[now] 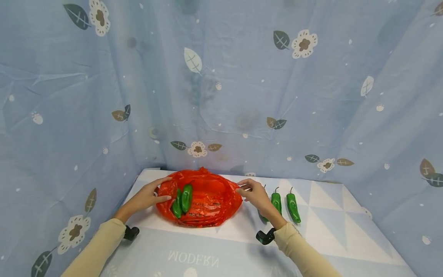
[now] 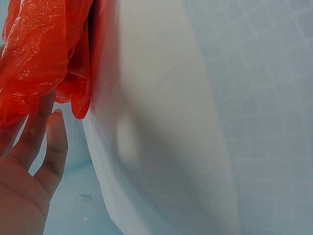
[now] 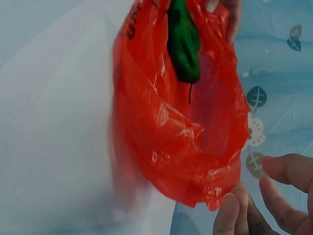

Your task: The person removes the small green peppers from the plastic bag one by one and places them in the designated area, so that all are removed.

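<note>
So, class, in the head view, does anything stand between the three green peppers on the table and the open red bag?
Yes: the right hand, at the bag's right edge, lies between the red bag and the three green peppers in that view, partly covering the leftmost of them. No other object is visible between them.

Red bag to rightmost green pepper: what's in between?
In the head view, the right hand and two more green peppers, one mostly hidden behind that hand, lie between the red bag and rightmost pepper.
</note>
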A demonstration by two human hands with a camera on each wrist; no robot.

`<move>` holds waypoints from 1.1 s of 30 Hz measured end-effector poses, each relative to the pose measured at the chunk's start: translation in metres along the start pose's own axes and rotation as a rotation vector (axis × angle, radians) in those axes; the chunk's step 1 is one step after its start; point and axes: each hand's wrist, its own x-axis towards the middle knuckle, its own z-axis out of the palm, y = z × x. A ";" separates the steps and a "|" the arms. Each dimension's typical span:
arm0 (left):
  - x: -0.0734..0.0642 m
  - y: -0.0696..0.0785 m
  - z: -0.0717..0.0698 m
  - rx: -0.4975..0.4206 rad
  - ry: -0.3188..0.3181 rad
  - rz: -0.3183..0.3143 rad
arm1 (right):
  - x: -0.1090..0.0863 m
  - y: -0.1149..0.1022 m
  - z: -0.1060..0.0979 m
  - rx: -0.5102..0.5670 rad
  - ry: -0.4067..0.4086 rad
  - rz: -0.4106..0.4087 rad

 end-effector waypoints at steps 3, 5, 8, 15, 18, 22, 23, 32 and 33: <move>0.000 0.000 0.000 0.000 -0.002 0.002 | 0.001 -0.003 0.006 0.004 -0.020 -0.010; 0.000 0.001 0.000 -0.003 0.002 0.005 | 0.002 -0.005 0.010 0.005 -0.033 -0.022; 0.000 0.001 -0.001 -0.002 0.001 0.008 | 0.004 -0.006 0.016 0.013 -0.052 -0.034; -0.003 0.003 0.000 0.005 -0.001 0.017 | 0.007 -0.009 0.034 0.022 -0.088 -0.048; -0.004 0.005 -0.001 -0.002 0.008 0.029 | 0.007 -0.011 0.042 0.035 -0.113 -0.062; -0.004 0.005 -0.001 -0.006 0.003 0.014 | 0.007 -0.014 0.053 0.052 -0.137 -0.067; -0.004 0.004 -0.001 -0.008 0.002 0.008 | 0.007 -0.015 0.055 0.058 -0.140 -0.066; -0.003 0.001 0.000 0.000 0.013 0.014 | 0.012 -0.019 0.076 0.102 -0.174 -0.065; -0.003 0.001 0.000 0.000 0.014 0.016 | 0.013 -0.019 0.078 0.097 -0.175 -0.057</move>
